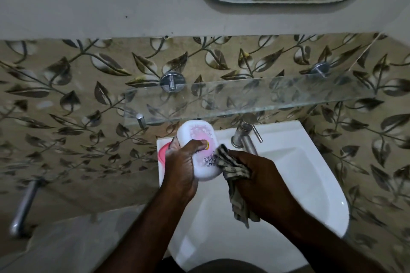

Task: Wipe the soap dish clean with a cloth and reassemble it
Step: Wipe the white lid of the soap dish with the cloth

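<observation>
From the head view, our left hand (180,167) clamps the white oval plastic soap dish (196,139) above the white basin's (310,184) back-left corner, while our right hand (261,180) grips the striped cloth (230,167) against it. Soapy plastic could slip; its pink part (163,150) sits near the edge.

I see a white washbasin (310,162) fixed against a leaf-patterned tiled wall (66,99). On its back ledge stands a metal tap (245,134), right of the middle. At the ledge's left corner lies a pink piece (163,150), mostly hidden behind a hand, so I cannot tell what it is. Above the basin a clear glass shelf (244,99) sits on round metal brackets (172,82); I can make out nothing lying on it.
</observation>
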Available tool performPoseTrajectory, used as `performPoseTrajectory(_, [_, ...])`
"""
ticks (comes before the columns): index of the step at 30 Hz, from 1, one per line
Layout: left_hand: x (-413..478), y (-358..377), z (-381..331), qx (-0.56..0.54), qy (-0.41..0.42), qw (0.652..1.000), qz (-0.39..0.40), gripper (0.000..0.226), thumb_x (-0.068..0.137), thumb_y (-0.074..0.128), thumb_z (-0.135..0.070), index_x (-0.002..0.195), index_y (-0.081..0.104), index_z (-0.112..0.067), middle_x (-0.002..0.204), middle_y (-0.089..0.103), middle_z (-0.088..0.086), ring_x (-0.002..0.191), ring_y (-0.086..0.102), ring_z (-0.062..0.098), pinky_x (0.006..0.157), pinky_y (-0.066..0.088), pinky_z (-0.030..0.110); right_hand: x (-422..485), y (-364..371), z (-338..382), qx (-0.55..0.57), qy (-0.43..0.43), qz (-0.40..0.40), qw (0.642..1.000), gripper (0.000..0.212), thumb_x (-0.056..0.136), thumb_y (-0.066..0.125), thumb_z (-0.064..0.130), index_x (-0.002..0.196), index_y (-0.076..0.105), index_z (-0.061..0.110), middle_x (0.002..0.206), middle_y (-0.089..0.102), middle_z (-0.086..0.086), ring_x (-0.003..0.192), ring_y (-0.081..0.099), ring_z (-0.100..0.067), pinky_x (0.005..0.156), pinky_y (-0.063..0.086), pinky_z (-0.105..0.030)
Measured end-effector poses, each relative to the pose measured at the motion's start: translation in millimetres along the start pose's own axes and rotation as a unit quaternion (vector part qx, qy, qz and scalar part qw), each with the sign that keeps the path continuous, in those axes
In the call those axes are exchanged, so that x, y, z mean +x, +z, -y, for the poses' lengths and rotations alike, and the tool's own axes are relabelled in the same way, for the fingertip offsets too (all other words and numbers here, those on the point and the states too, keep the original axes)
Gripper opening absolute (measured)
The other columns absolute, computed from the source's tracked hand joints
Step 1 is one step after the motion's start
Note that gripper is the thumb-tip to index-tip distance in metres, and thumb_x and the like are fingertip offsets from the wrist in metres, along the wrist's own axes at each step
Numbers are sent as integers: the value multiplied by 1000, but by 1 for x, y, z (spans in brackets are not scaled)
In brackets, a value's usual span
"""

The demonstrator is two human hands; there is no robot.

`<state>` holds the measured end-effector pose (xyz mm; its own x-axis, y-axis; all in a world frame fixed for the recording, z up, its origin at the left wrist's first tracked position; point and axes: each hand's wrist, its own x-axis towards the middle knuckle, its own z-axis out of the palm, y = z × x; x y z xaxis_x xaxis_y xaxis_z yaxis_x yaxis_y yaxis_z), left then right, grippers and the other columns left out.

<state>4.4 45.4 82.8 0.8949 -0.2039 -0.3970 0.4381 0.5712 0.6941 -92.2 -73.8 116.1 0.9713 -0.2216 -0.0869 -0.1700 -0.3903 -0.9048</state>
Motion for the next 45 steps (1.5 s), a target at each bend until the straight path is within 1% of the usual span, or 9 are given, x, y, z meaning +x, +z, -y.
performPoseTrajectory(7, [-7,-10,8,-31,-68,995,68,69,63,63,8,130,50,-4,114,63,29,96,62,43,77,55,58,9,-28,9,68,-3,-49,996,16,90,59,4,87,69,17,69,71,-2,57,65,-13,47,48,-22])
performPoseTrajectory(11, [-17,-5,9,-11,-77,993,89,60,66,63,-1,125,53,4,103,66,31,87,65,41,71,57,48,15,-21,17,19,-65,-86,994,22,87,59,2,97,67,21,77,72,7,64,66,-4,55,48,-13])
performPoseTrajectory(14, [-23,7,4,-75,-104,981,147,41,71,68,-25,105,67,-2,93,69,19,82,69,29,77,58,40,9,-6,12,-104,-156,-60,980,41,80,55,10,117,66,20,114,70,9,105,63,-6,92,47,-18])
performPoseTrajectory(17, [-28,18,-8,-97,-147,974,144,56,77,58,-54,101,67,-4,87,67,16,80,68,26,78,57,36,-7,4,0,-209,-275,-28,938,43,88,56,17,130,57,9,142,49,-3,136,40,-17,113,29,-27])
performPoseTrajectory(27, [-43,49,-34,-137,-108,965,196,59,87,49,-54,111,68,-3,100,67,17,101,62,27,100,47,42,-1,-8,35,-141,-279,-53,948,50,98,48,18,146,34,14,156,27,-1,146,18,-11,118,18,-32])
performPoseTrajectory(32, [-36,61,-56,-123,-117,970,175,68,83,53,-64,110,62,-2,77,59,10,74,56,20,87,47,36,-17,3,47,-185,-342,-25,921,49,98,40,28,146,34,15,156,27,1,146,18,-16,118,17,-36])
performPoseTrajectory(37, [-48,61,-42,-177,-112,956,204,44,90,51,-44,110,67,-8,104,66,9,109,58,21,113,33,36,15,-18,56,-151,-306,-63,938,55,95,48,13,147,32,23,155,27,5,144,20,-7,118,21,-35])
performPoseTrajectory(40, [-41,60,-53,-154,-68,969,179,58,91,45,-53,114,62,-3,97,67,15,95,64,28,103,44,41,-4,-5,45,-128,-290,-81,945,54,98,44,29,149,26,29,154,22,20,145,18,-5,117,20,-27])
performPoseTrajectory(45, [-30,60,-53,-133,-58,977,153,54,94,41,-53,85,70,-7,70,71,9,62,69,20,63,60,31,-5,4,55,-232,-343,-19,910,52,96,40,29,146,34,15,157,24,-2,147,12,-16,118,9,-30])
